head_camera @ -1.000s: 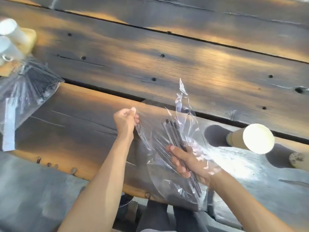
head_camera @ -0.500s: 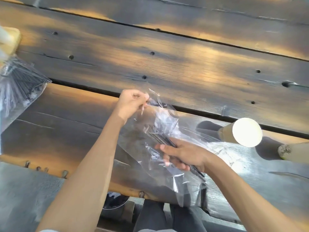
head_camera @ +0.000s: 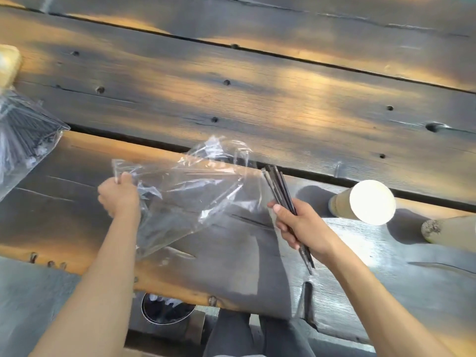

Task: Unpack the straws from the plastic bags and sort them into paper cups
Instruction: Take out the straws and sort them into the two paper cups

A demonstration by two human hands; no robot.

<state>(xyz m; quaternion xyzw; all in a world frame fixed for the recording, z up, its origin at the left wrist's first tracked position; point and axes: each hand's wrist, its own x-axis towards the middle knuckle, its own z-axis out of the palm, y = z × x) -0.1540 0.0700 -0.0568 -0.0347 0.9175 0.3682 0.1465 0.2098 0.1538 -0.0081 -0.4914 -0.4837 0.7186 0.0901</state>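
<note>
- A long table of dark, scorched-looking wooden planks (head_camera: 257,104) is seen from above, with a narrow gap running between two of its planks.
- A second clear plastic bag full of dark straws (head_camera: 23,135) is seen at the table's left edge, well apart from both hands and, by the look of it, not yet unpacked.
- A crumpled, transparent plastic bag (head_camera: 185,186) is held up over the near plank; it appears emptied, no straws being visible inside it.
- A tan paper cup with a white inside (head_camera: 365,202) is seen lying on its side near the right hand, its mouth turned toward the camera; part of another tan cup-like object (head_camera: 450,229) shows at the right edge.
- The left hand (head_camera: 119,197) is closed on the bag's left corner, which is pinched between thumb and fingers.
- The right hand (head_camera: 301,225) is wrapped around a small bundle of thin black straws (head_camera: 279,186), whose upper ends stand clear of the bag.
- The step in hand is judged to be the end of unpacking: the bundle is out and only sorting remains for it.
- The next move likely calls for the empty bag to be laid aside, the tipped cup to be stood upright, and the bundle to be lowered into its mouth.
</note>
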